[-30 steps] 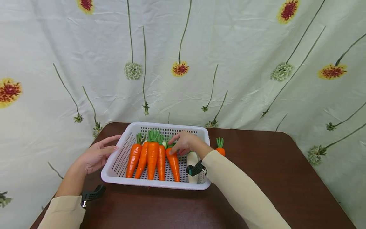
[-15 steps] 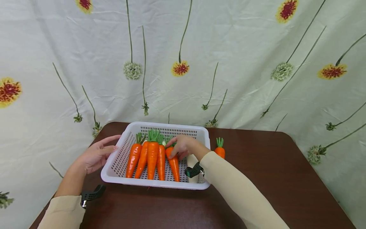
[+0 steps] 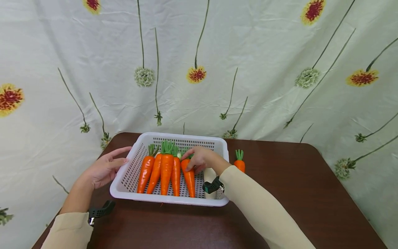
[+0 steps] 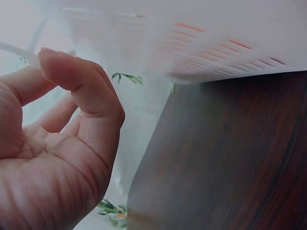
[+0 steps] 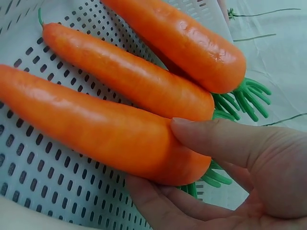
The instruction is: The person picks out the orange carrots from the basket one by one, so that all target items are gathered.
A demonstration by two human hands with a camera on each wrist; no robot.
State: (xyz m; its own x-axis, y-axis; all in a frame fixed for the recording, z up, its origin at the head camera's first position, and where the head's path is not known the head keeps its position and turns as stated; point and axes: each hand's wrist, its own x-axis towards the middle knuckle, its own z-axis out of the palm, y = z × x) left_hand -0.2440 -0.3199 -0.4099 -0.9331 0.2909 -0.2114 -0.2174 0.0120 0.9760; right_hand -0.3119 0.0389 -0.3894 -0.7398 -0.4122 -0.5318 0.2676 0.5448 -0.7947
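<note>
In the head view a white perforated plastic basket (image 3: 174,200) stands on the table. Its left rim is held by my left hand (image 3: 107,169), thumb on the edge; in the left wrist view this hand (image 4: 72,129) is bent beside the basket's wall. My right hand (image 3: 199,160) reaches inside and grips the rightmost orange carrot (image 3: 189,178) near its leafy end. The right wrist view has the thumb on top of this carrot (image 5: 105,129) and fingers at its far side. Several other carrots (image 3: 166,173) lie alongside to its left. A white radish (image 3: 209,175) lies right, partly hidden by the wrist.
Another carrot (image 3: 239,164) with green tops lies outside the basket, to its right, partly covered by the right sleeve. The dark brown table (image 3: 289,180) extends rightward. A flowered cloth (image 3: 267,69) hangs behind it. Black straps (image 3: 101,210) sit on both wrists.
My right hand has lowered slightly onto the rightmost carrot, and its thumb and fingers have closed around it. The left hand and basket stay in place.
</note>
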